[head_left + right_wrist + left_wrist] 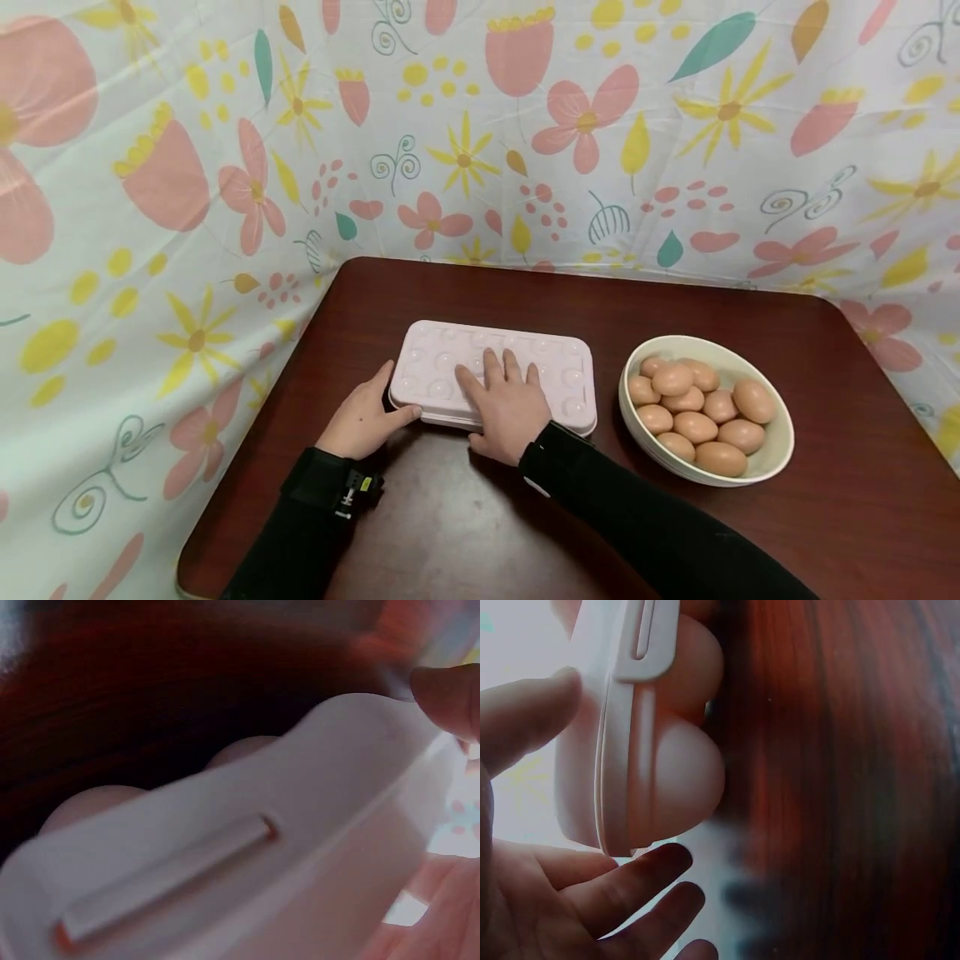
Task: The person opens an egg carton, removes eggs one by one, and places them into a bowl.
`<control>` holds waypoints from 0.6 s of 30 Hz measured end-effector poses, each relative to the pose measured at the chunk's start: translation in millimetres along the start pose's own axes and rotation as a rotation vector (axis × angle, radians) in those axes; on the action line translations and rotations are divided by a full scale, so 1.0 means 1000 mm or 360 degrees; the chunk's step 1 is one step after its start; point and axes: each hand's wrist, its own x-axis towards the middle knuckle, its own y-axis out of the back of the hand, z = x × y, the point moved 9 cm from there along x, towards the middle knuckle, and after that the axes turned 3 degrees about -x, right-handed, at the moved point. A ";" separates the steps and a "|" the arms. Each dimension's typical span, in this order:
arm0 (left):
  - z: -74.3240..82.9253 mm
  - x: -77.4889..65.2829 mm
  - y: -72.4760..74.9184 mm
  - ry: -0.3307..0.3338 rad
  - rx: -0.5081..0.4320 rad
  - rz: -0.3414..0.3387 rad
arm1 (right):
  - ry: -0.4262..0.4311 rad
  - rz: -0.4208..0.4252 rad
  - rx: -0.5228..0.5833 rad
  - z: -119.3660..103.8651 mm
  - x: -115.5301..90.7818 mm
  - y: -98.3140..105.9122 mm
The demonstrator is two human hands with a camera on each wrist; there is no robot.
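Observation:
A pale pink plastic egg box (pixel 566 367) lies lid up on the table, rows of round bumps across its lid. My right hand (pixel 512 412) rests on the lid, fingers spread and fairly straight. At the box's left end is my left hand (pixel 362 421), its thumb by the front left corner. In the left wrist view, the left thumb (pixel 532 712) touches the lid's side and the other fingers extend loosely past the box's end. Rounded cups (pixel 686 776) bulge below the rim there. A side clasp (pixel 172 877) shows in the right wrist view.
To the right of the box stands a cream bowl (pixel 782 442) filled with several brown eggs (pixel 696 427). The dark reddish-brown table (pixel 825 375) has rounded corners. A flower-printed cloth (pixel 465 83) hangs behind the table and along its left side.

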 end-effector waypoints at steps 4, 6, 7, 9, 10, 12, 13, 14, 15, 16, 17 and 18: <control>0.003 0.002 -0.004 -0.0055 -0.0034 -0.0043 | -0.0079 -0.0107 -0.0070 -0.002 0.006 -0.012; 0.004 0.003 -0.003 -0.0083 -0.0027 -0.0046 | -0.0112 -0.0142 -0.0114 -0.004 0.009 -0.016; 0.005 0.004 -0.003 -0.0094 -0.0024 -0.0045 | -0.0127 -0.0136 -0.0124 -0.005 0.011 -0.017; 0.005 0.005 -0.002 -0.0111 -0.0016 -0.0047 | -0.0168 -0.0142 -0.0164 -0.007 0.015 -0.019; 0.005 0.005 -0.002 -0.0114 -0.0014 -0.0046 | -0.0185 -0.0138 -0.0181 -0.008 0.016 -0.020; 0.005 0.005 -0.002 -0.0107 -0.0012 -0.0042 | -0.0219 -0.0110 -0.0192 -0.011 0.018 -0.019; 0.004 0.005 -0.002 -0.0099 -0.0011 -0.0038 | -0.0231 -0.0101 -0.0197 -0.012 0.019 -0.018; 0.004 0.004 -0.002 -0.0090 -0.0004 -0.0032 | -0.0238 -0.0106 -0.0214 -0.014 0.020 -0.018; 0.003 0.003 -0.002 -0.0078 0.0000 -0.0025 | -0.0239 -0.0111 -0.0215 -0.016 0.020 -0.018; 0.004 0.003 -0.001 -0.0081 0.0011 -0.0020 | -0.0244 -0.0108 -0.0215 -0.018 0.021 -0.017; 0.005 0.003 -0.001 -0.0080 0.0019 -0.0017 | -0.0246 -0.0108 -0.0216 -0.019 0.021 -0.016; 0.006 0.004 -0.001 -0.0079 0.0024 -0.0015 | -0.0249 -0.0118 -0.0219 -0.019 0.021 -0.015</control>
